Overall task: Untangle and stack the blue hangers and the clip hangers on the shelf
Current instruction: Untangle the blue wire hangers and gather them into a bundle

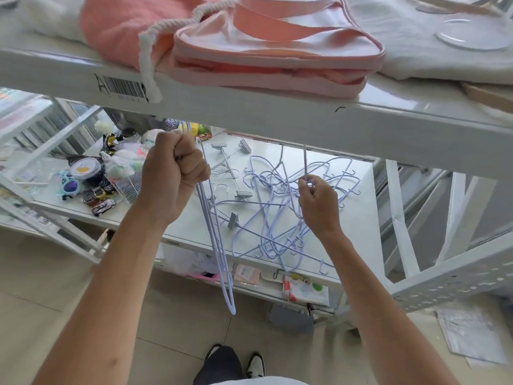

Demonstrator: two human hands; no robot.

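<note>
The blue hangers (pixel 280 207) mostly lie in a knotted heap on the white shelf (pixel 358 218), hooks and shoulders threaded through one another, right of centre and reaching the front edge; that heap is the bulk of what is left. A few I have already freed: my left hand (pixel 173 173) is fisted tight round the hooks of a small bundle of blue hangers (pixel 216 240), which hangs straight down past the shelf's front edge. My right hand (pixel 316 204) pinches a thin wire of one hanger between fingertips and thumb, just over the tangle, the wire rising upright from my grip; whether it is clear of the others I cannot tell. The clip hangers (pixel 230 162) lie scattered behind and left of the heap, one clip (pixel 232 220) caught among the blue wires near the front; none looks stacked. I judge the job early: a few blue ones gathered, no neat pile yet. Toys and sunglasses (pixel 69 187) crowd the shelf's left end; pink bags (pixel 277 51) sit on the shelf above.
</note>
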